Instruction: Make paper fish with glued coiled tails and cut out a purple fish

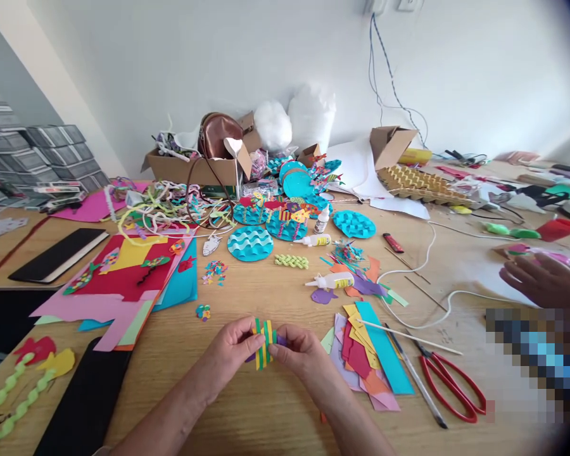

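Head view: both hands meet low in the middle, over the pale wood-grained table [190, 411], and between them sits the small paper piece with green and yellow stripes [265, 345], flat bands running up and down it, purple paper peeping out at both sides. The left hand [237, 345] pinches its left edge, thumb laid across the front; the right hand [297, 354] has the opposite edge, thumb and fingers closed on it too.

Just right of the hands, a loose heap of thin paper offcuts [356, 361], pink, red, yellow and orange, lies under a long, smooth turquoise strip [384, 348]. A slim white stick [408, 335] slants over that, and beside it lie red-handled scissors [453, 386], the loops wide and rounded.

Beyond the hands, a little cluster of shiny round sequins [203, 311], then a scatter of tiny multicoloured confetti [215, 272]. A chunky, braided yellow-green piece [291, 261] rests near a translucent plastic glue bottle [335, 280] tipped on its side, a flat purple paper fish [323, 296] just below it. Further back, a round turquoise disc [250, 244] carries rippling rows of paler wavy strips.

Over to the left, matte sheets of coloured paper [137, 266] overlap in red, pink and blue. Far right, another person's hand [541, 275] reaches in, slightly blurred; what it grips, I cannot tell.
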Demonstrator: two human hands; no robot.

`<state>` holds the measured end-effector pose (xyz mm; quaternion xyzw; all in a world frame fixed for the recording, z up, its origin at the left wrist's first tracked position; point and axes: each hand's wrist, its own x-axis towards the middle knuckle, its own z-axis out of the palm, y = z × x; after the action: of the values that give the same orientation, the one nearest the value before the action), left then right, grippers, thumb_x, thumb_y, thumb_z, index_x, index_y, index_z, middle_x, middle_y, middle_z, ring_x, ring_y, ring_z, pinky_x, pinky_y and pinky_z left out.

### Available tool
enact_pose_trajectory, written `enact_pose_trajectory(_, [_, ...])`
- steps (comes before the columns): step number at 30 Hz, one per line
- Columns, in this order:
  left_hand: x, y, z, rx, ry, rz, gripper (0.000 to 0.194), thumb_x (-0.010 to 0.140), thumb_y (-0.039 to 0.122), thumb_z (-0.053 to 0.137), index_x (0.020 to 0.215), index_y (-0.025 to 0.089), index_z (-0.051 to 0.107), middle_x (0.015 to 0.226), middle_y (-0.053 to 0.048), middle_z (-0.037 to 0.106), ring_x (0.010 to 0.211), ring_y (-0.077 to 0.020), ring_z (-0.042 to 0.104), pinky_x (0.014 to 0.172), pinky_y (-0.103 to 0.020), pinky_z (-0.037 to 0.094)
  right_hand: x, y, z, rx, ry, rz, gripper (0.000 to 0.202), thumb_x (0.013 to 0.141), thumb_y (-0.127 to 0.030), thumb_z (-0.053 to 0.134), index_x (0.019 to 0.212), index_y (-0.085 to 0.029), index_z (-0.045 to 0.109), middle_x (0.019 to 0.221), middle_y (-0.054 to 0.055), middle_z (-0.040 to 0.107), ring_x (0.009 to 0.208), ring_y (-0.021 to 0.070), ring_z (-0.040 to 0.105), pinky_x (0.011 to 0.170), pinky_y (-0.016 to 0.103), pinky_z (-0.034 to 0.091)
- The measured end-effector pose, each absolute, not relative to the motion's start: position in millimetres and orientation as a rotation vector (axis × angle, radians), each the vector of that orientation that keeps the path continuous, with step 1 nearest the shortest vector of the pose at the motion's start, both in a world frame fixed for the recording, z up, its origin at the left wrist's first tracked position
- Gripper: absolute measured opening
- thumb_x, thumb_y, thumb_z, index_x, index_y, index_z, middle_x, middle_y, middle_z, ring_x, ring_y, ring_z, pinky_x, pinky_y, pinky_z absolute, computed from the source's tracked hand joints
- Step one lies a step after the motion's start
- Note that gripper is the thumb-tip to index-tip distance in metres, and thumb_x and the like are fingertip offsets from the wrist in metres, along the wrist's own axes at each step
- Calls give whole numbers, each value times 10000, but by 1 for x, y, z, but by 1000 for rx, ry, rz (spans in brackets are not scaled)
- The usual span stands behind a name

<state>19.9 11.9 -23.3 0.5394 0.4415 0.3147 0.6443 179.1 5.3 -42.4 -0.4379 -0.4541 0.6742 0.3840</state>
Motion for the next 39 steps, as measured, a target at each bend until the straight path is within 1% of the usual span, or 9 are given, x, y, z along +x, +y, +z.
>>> enact_pose_trajectory(5, [16,12,-27,1261,956,679,377,781,545,516,776,169,496,682,36,400,641,-115,357,581,-223,297,185,4,-47,-1176,-1241,1677,317,648,-447,670,638,-158,541,571,-44,437,564,98,350,548,231,262])
enact_pose_trajectory(11, [22,13,-35,1260,976,675,382,729,540,553,689,167,484,625,42,391,582,-107,339,542,-225,284,188,3,-53,-1201,-1353,1614,300,686,-432,643,619,-162,531,568,-48,402,562,96,329,532,227,253])
enact_pose_trajectory(15, [23,13,-40,1327,965,720,361,741,510,549,656,171,459,625,43,379,588,-105,323,539,-224,275,187,2,-54,-1150,-1322,1658,313,666,-457,665,698,-162,568,617,-34,467,593,103,366,539,219,272])
enact_pose_trajectory(19, [22,11,-39,1325,951,703,388,740,534,553,642,176,439,605,54,341,567,-98,291,521,-220,252,187,2,-54,-1137,-1289,1670,328,641,-453,690,618,-157,550,558,-51,415,555,90,323,522,218,246])
enact_pose_trajectory(26, [23,8,-37,1267,852,733,345,731,493,602,777,171,488,700,31,411,655,-118,372,591,-222,306,189,3,-51,-1163,-1212,1661,340,587,-441,737,590,-149,563,539,-53,422,546,89,341,523,217,262])
enact_pose_trajectory(29, [26,7,-39,1266,928,747,337,719,491,606,725,167,513,671,28,426,654,-126,396,603,-228,315,188,2,-51,-1175,-1248,1616,339,607,-454,726,597,-151,574,534,-46,464,534,91,383,524,219,299])
enact_pose_trajectory(32, [29,6,-37,1238,975,768,328,703,484,618,730,164,554,674,20,467,664,-134,422,617,-230,329,189,-1,-45,-1136,-1342,1585,296,681,-447,675,733,-161,622,664,6,600,637,140,528,615,251,407])
enact_pose_trajectory(36, [27,4,-33,1206,999,760,337,685,483,638,767,159,589,686,11,522,671,-140,462,629,-233,349,218,-7,-33,-1347,-1507,1309,317,719,-433,621,921,-189,632,903,75,669,808,208,611,726,316,474])
enact_pose_trajectory(39, [25,3,-31,1153,1036,756,335,675,482,646,755,162,584,680,6,548,643,-133,481,596,-227,360,270,-13,-30,-1688,-1592,840,311,740,-458,536,906,-217,642,908,65,674,790,215,624,722,326,481])
